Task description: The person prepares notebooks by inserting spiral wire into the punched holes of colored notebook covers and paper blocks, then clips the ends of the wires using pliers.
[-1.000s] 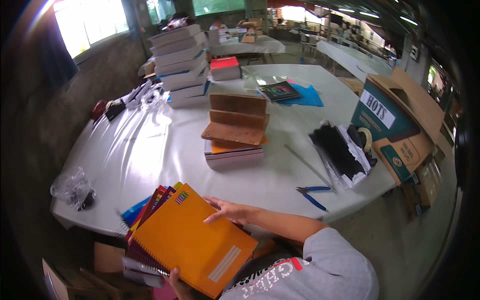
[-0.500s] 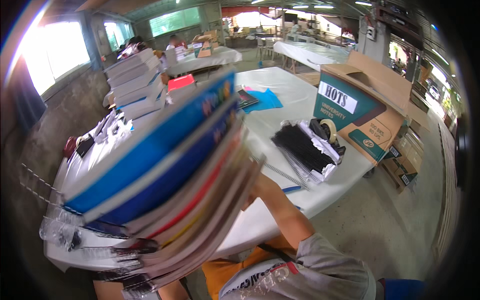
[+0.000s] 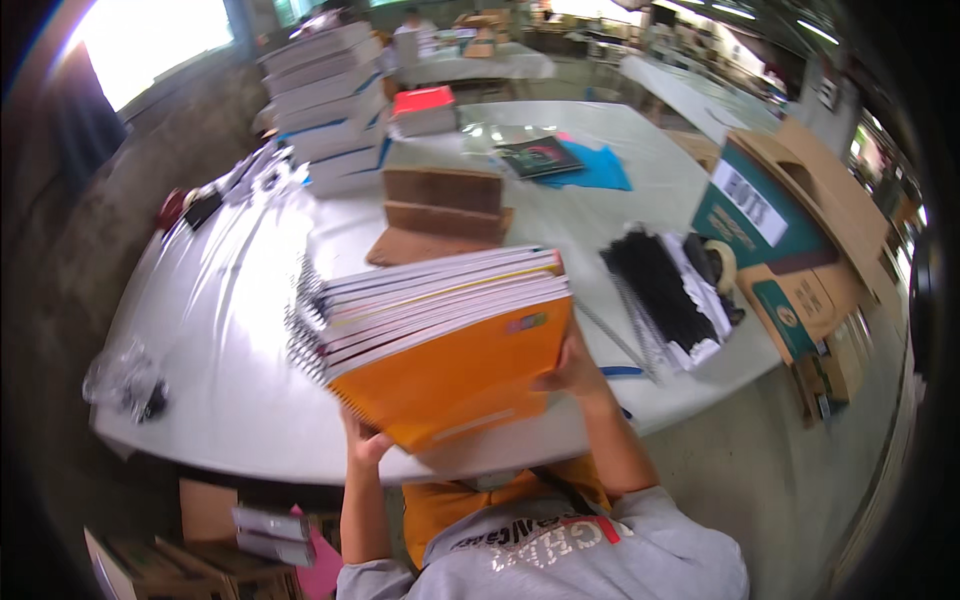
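A thick stack of spiral notebooks (image 3: 455, 365) stands on edge between my hands at the near side of the table, its orange cover facing me. Page edges show along the top, and black coil bindings with loose ends stick out at the left. My left hand (image 3: 366, 442) grips the lower left corner by the bindings, the thumb on the orange cover. My right hand (image 3: 570, 368) is closed round the right edge, its fingers partly hidden behind the stack. Just beyond the notebooks sits a brown wooden stand (image 3: 445, 222). Whether the stack touches the table, I cannot tell.
Black coils (image 3: 660, 290) lie in white paper at the right, beside a tape dispenser (image 3: 718, 265). An open carton (image 3: 775, 225) borders the table's right edge. Tall paper stacks (image 3: 325, 110) and a red-topped pile (image 3: 424, 108) stand at the far left. Crumpled plastic (image 3: 125, 380) lies left.
The notebook stack has swung from a leftward tilt, blue covers uppermost, to standing with the orange cover toward me. My left hand, hidden before, now shows. The view has shifted, revealing the wooden stand.
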The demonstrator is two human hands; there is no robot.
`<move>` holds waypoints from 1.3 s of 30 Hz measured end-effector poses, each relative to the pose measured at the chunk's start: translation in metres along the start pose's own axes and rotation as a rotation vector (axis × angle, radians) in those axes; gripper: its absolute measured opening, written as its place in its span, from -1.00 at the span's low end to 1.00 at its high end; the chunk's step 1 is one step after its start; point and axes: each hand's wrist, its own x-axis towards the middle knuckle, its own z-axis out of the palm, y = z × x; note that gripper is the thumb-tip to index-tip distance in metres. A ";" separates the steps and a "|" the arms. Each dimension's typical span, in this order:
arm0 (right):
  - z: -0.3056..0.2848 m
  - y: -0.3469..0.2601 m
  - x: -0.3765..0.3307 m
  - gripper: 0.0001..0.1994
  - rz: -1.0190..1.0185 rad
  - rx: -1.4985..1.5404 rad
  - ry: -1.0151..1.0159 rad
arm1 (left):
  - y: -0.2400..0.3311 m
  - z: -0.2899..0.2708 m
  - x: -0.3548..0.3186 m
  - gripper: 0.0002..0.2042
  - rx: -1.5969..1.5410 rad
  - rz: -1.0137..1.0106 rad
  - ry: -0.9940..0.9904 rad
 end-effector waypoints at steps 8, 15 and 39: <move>-0.018 0.035 -0.034 0.08 0.049 0.088 0.090 | 0.006 0.002 -0.024 -0.32 0.066 -0.251 0.037; -0.009 0.033 -0.044 -0.19 0.186 0.094 0.158 | 0.008 0.005 -0.016 -0.43 0.071 -0.299 -0.086; 0.109 -0.007 0.001 -0.40 0.115 0.428 0.418 | 0.042 0.026 -0.054 -0.20 -0.336 0.241 0.215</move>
